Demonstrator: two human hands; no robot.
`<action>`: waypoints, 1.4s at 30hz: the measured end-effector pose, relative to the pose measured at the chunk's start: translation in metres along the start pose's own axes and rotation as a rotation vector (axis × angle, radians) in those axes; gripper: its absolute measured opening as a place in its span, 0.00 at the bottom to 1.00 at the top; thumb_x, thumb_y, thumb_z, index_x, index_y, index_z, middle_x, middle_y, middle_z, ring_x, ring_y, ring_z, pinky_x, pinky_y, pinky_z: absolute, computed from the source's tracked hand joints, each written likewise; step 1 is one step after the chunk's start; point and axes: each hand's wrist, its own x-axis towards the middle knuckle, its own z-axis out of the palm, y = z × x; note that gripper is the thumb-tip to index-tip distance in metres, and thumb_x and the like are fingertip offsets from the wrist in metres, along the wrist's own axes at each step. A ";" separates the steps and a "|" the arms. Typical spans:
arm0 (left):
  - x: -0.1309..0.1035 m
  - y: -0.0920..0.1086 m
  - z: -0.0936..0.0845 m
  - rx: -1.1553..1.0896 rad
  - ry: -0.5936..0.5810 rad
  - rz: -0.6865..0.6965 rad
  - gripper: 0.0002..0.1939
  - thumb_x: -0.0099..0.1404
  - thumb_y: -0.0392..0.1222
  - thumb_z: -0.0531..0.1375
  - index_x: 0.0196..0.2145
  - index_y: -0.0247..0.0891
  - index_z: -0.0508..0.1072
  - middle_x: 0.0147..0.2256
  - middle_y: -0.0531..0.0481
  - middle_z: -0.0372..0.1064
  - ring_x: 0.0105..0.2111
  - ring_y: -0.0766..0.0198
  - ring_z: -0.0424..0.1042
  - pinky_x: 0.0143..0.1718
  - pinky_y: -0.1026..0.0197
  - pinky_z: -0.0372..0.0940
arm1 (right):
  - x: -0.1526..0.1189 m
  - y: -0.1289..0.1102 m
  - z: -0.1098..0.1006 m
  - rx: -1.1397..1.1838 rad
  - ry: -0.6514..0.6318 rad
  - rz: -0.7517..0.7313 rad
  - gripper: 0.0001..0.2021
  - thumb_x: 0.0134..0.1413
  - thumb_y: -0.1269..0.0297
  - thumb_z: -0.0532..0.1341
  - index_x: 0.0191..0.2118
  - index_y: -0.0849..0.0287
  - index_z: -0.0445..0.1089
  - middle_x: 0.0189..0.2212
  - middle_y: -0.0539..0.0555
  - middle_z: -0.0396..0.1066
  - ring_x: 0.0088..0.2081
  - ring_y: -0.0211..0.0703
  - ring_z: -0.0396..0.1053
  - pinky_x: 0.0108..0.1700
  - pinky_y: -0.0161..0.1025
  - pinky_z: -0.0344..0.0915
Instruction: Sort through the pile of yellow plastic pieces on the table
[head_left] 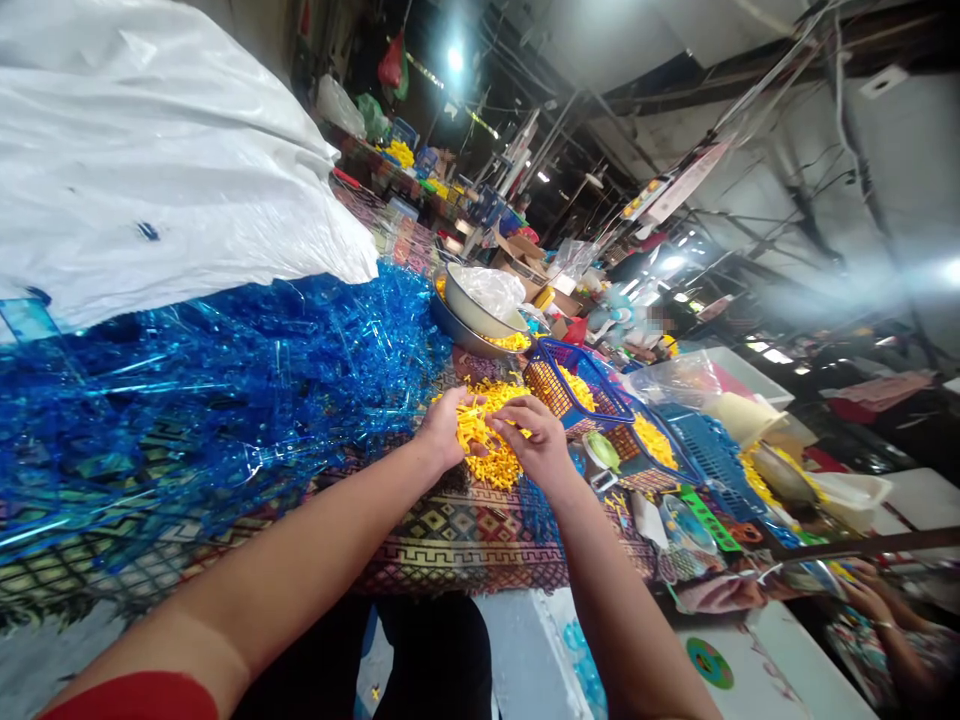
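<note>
Over a heap of small yellow plastic pieces (499, 470) are both of my hands, close together. My left hand (444, 428) is curled, palm up, around several of these pieces, which stick out past its fingers. Thumb and fingertips of my right hand (536, 435) come together in a pinch beside the held pieces. What sits between those fingertips is too small to make out. The heap lies on a patterned woven cloth (450, 540). To its left spreads a large pile of shiny transparent blue plastic parts (300, 370).
A white sack (165, 150) covers the back of the blue pile. Beyond the heap stand stacked bowls (480, 305). Blue baskets (551, 390) with yellow pieces line the right, near a green perforated strip (709, 520). Another person's hands (870, 595) are at the far right.
</note>
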 end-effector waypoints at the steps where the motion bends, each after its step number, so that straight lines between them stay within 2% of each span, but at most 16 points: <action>1: 0.001 -0.001 -0.001 -0.023 -0.007 -0.004 0.15 0.61 0.50 0.48 0.35 0.35 0.64 0.22 0.49 0.65 0.14 0.61 0.65 0.10 0.62 0.57 | 0.001 -0.005 0.002 -0.045 -0.028 -0.048 0.07 0.51 0.61 0.59 0.35 0.55 0.73 0.34 0.55 0.67 0.37 0.43 0.66 0.39 0.42 0.64; 5: 0.004 -0.002 -0.003 -0.077 -0.013 -0.028 0.13 0.61 0.49 0.48 0.32 0.36 0.63 0.19 0.52 0.61 0.12 0.64 0.62 0.10 0.62 0.57 | 0.009 -0.009 0.010 -0.193 -0.113 -0.154 0.08 0.53 0.64 0.57 0.37 0.53 0.72 0.35 0.55 0.67 0.39 0.45 0.64 0.42 0.45 0.63; 8: 0.004 -0.003 -0.002 -0.075 0.015 -0.016 0.12 0.60 0.48 0.50 0.31 0.36 0.64 0.21 0.51 0.63 0.16 0.62 0.66 0.11 0.62 0.59 | 0.014 0.003 0.015 -0.213 -0.075 -0.135 0.09 0.56 0.64 0.54 0.38 0.54 0.72 0.33 0.56 0.67 0.37 0.44 0.64 0.39 0.42 0.64; 12: 0.004 -0.006 0.001 -0.047 0.044 -0.005 0.13 0.60 0.49 0.50 0.30 0.36 0.65 0.22 0.50 0.64 0.17 0.60 0.66 0.11 0.60 0.59 | 0.016 0.012 0.017 -0.231 -0.076 -0.110 0.10 0.55 0.63 0.55 0.37 0.55 0.72 0.31 0.55 0.66 0.36 0.44 0.64 0.38 0.42 0.64; 17: 0.003 -0.007 0.001 -0.123 0.029 -0.004 0.13 0.61 0.48 0.50 0.31 0.35 0.65 0.20 0.51 0.64 0.17 0.62 0.66 0.11 0.63 0.58 | 0.018 0.004 0.014 -0.208 -0.065 -0.131 0.09 0.55 0.67 0.54 0.40 0.55 0.70 0.37 0.56 0.65 0.40 0.45 0.63 0.42 0.43 0.63; 20: 0.002 -0.006 0.001 -0.136 0.007 -0.032 0.13 0.61 0.48 0.49 0.30 0.35 0.65 0.19 0.51 0.63 0.16 0.62 0.65 0.11 0.63 0.58 | 0.020 -0.003 0.011 -0.175 -0.112 -0.180 0.10 0.54 0.69 0.54 0.40 0.54 0.69 0.41 0.56 0.63 0.43 0.44 0.63 0.44 0.43 0.63; 22: 0.003 -0.006 0.001 -0.144 0.004 -0.040 0.13 0.61 0.48 0.49 0.30 0.35 0.65 0.19 0.51 0.63 0.16 0.62 0.66 0.11 0.63 0.58 | 0.022 -0.005 0.009 -0.200 -0.141 -0.206 0.10 0.54 0.70 0.54 0.39 0.54 0.69 0.42 0.56 0.63 0.44 0.44 0.62 0.45 0.44 0.63; 26: 0.005 -0.008 0.000 -0.155 0.021 -0.027 0.13 0.60 0.48 0.51 0.31 0.35 0.66 0.21 0.50 0.65 0.17 0.62 0.67 0.10 0.64 0.58 | 0.024 -0.006 0.007 -0.230 -0.113 -0.193 0.09 0.54 0.71 0.53 0.38 0.56 0.69 0.43 0.57 0.62 0.45 0.44 0.62 0.45 0.44 0.62; 31: 0.006 -0.009 -0.001 -0.138 -0.037 -0.024 0.13 0.60 0.47 0.50 0.31 0.35 0.66 0.19 0.51 0.63 0.16 0.63 0.66 0.10 0.64 0.58 | 0.027 -0.007 0.004 -0.309 -0.287 -0.288 0.08 0.53 0.70 0.56 0.33 0.54 0.72 0.46 0.56 0.62 0.47 0.46 0.61 0.46 0.46 0.60; 35: 0.003 -0.009 0.000 -0.069 -0.009 -0.036 0.14 0.60 0.49 0.49 0.32 0.36 0.66 0.20 0.51 0.63 0.16 0.63 0.66 0.11 0.64 0.58 | 0.030 -0.009 0.003 -0.384 -0.386 -0.291 0.07 0.52 0.69 0.57 0.33 0.53 0.73 0.47 0.56 0.63 0.48 0.47 0.60 0.45 0.47 0.59; 38: 0.002 -0.009 0.001 -0.058 0.004 -0.033 0.14 0.60 0.49 0.49 0.32 0.35 0.66 0.20 0.51 0.63 0.15 0.64 0.65 0.11 0.64 0.58 | 0.031 -0.011 0.003 -0.379 -0.427 -0.282 0.07 0.53 0.69 0.56 0.32 0.54 0.72 0.48 0.56 0.63 0.49 0.47 0.60 0.45 0.47 0.60; 42: 0.000 -0.009 0.003 -0.071 0.028 -0.038 0.13 0.61 0.48 0.48 0.30 0.36 0.65 0.18 0.52 0.61 0.14 0.64 0.64 0.11 0.64 0.57 | 0.030 -0.012 0.003 -0.287 -0.418 -0.253 0.08 0.54 0.70 0.54 0.30 0.57 0.71 0.49 0.57 0.62 0.49 0.46 0.61 0.45 0.47 0.62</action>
